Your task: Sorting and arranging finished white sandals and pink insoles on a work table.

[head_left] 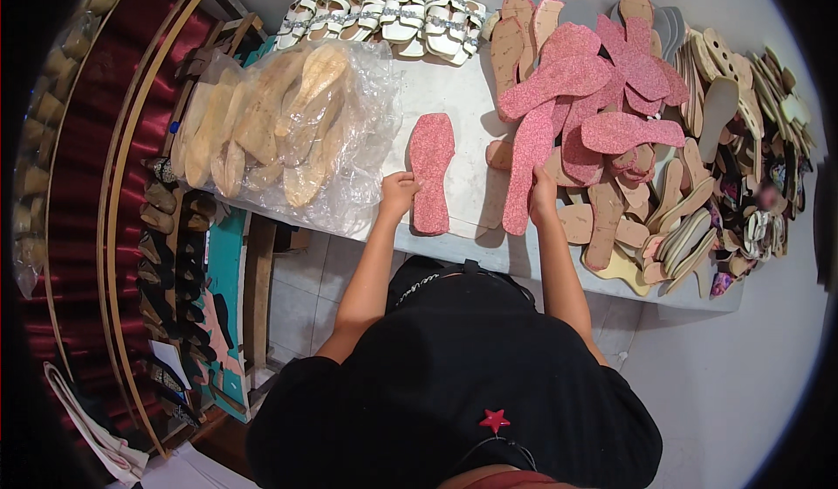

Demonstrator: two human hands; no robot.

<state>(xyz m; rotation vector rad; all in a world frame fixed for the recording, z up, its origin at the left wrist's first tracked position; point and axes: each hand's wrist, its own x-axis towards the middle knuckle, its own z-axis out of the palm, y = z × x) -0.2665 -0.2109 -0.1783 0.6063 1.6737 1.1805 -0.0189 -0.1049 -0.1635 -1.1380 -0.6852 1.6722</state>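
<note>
On the white table in front of me, a pink speckled shoe insole stands apart from the others, its square toe end toward the far side. My left hand grips its left edge near the heel, fingers partly hidden. A second pink insole is in my right hand, which closes on its right edge. Its far end reaches to a heap of pink insoles; several overlap there at different angles.
Left on the table lies a clear plastic bag of tan foot-shaped pieces. White sandals line the back. Brown insoles and stacked sole pieces crowd the right. A shoe rack stands beside a dark red curtain.
</note>
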